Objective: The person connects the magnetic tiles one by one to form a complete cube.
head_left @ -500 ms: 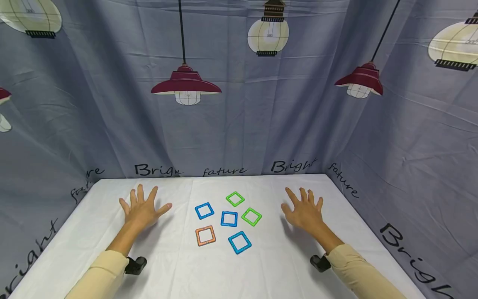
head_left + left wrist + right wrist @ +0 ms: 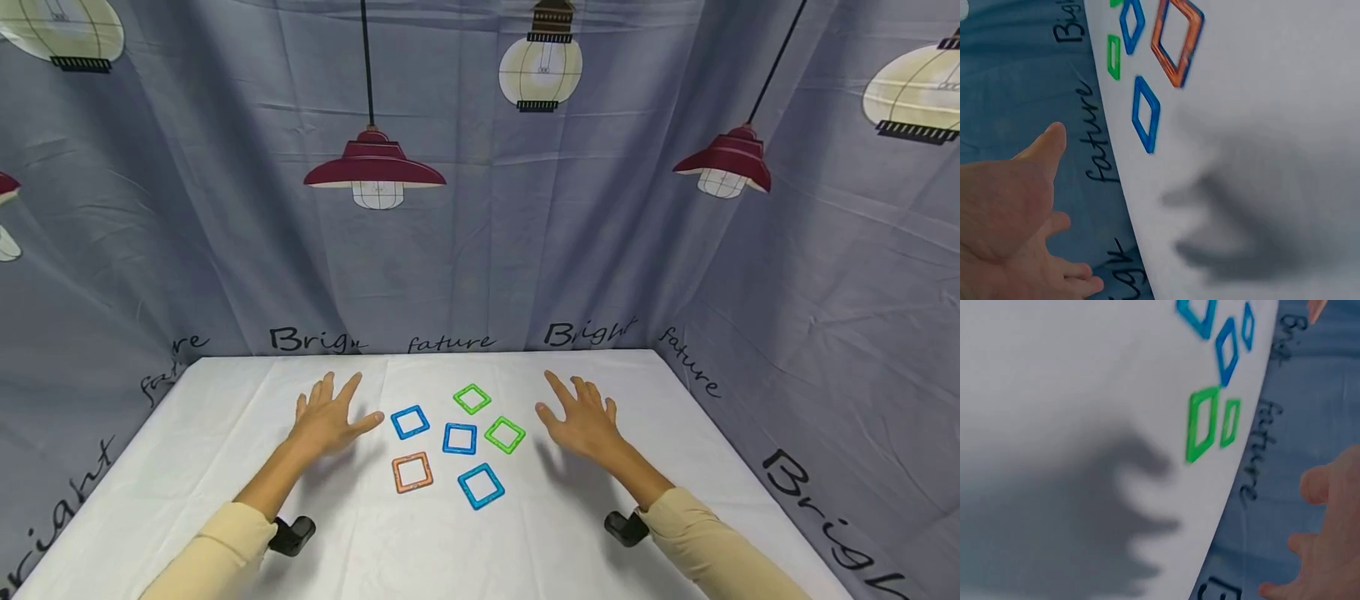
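Several square plastic frames lie flat on the white table. My left hand (image 2: pixel 325 427) hovers above the cloth with fingers spread and holds nothing; its thumb points toward the left blue square frame (image 2: pixel 410 422). Below that one sits an orange square frame (image 2: pixel 412 472). In the middle are another blue square frame (image 2: pixel 460 439) and, nearer me, a lighter blue one (image 2: pixel 481 486). My right hand (image 2: pixel 585 425), also spread and holding nothing, hovers right of the near green square frame (image 2: pixel 506 435). A second green square frame (image 2: pixel 472 399) lies farther back.
A white cloth covers the table (image 2: pixel 375 550). Behind it and at both sides hangs a grey-blue curtain (image 2: pixel 465 250) printed with lamps and lettering. Dark wrist cameras, the left one (image 2: pixel 292 536) and the right one (image 2: pixel 626 528), stick out inward below the sleeves.
Both hands have moved inward, the left one to the right and the right one to the left, closer to the square frames. The frames lie where they were.
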`<state>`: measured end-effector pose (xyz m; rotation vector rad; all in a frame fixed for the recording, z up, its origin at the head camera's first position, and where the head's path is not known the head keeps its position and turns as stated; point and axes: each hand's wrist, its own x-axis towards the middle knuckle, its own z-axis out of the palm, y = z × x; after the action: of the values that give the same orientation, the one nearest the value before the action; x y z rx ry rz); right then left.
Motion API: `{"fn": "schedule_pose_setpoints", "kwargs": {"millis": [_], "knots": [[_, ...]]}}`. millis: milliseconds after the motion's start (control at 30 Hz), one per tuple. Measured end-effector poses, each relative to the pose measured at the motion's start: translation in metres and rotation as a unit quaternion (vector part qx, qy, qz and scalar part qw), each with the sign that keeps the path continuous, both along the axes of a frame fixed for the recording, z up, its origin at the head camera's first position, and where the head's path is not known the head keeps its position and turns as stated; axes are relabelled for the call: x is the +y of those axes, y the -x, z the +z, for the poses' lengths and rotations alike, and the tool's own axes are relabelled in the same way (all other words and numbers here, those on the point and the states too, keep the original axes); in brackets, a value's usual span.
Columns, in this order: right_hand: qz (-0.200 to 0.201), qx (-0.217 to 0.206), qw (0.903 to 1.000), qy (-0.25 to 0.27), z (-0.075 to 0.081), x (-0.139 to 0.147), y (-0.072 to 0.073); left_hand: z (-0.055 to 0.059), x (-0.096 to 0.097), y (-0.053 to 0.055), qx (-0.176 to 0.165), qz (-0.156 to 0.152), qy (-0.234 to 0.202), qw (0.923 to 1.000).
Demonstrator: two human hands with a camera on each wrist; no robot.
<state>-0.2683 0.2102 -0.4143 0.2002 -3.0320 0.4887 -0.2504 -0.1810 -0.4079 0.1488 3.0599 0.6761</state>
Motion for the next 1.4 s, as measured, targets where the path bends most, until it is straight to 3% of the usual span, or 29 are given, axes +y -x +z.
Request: {"fn": "schedule_pose_setpoints", "kwargs": {"millis": [267,400,533,767,1067,1400], "knots": [[0.047,-0.020,0.9965,0.065,0.006,-0.029,-0.008,0.011,0.023,-0.008,-0.044,-0.034,-0.069,0.9961],[0.075,-0.051,0.9871,0.132,0.007,-0.038,-0.011,0.015,0.028,-0.011,-0.053,-0.031,-0.099,0.9932],[0.071,-0.102,0.9765,0.176,0.007,-0.044,-0.016,0.014,0.030,-0.012,-0.066,-0.028,-0.129,0.9891],[0.099,-0.145,0.9642,0.199,0.000,-0.055,-0.023,0.000,0.035,-0.016,-0.078,-0.035,-0.143,0.9860],[0.154,-0.152,0.9557,0.199,-0.018,-0.060,-0.026,-0.028,0.044,-0.020,-0.061,-0.053,-0.108,0.9908],[0.191,-0.153,0.9529,0.179,-0.028,-0.062,-0.027,-0.042,0.045,-0.024,-0.019,-0.084,-0.112,0.9899]]}}
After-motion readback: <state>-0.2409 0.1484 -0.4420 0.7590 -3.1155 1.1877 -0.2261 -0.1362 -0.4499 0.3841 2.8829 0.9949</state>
